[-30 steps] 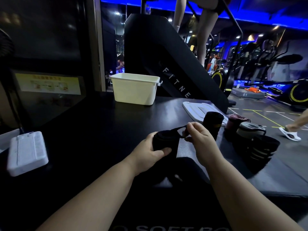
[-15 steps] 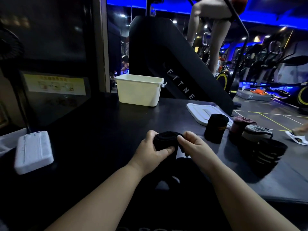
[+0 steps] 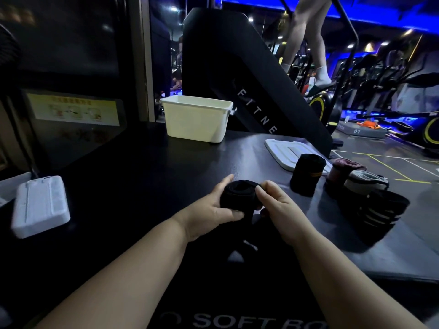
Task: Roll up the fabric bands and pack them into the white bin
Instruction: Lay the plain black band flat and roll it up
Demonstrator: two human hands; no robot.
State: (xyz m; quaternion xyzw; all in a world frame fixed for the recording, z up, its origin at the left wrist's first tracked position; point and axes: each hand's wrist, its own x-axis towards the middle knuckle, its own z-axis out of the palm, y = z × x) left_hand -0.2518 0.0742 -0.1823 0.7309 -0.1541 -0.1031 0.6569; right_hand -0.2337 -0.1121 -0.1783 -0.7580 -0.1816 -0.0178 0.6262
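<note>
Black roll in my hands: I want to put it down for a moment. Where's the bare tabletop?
Bare: the wide stretch of tabletop between the white bin and the black roll, running left to the white block. Crowded: the right side, where the flat lid and four standing rolls sit close together.

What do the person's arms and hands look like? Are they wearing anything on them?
The left arm and right arm are bare, with no sleeves in view. The left hand and right hand have no gloves, and I see no watch, bracelet or rings. The light is dim, so tiny details are hard to tell.
</note>
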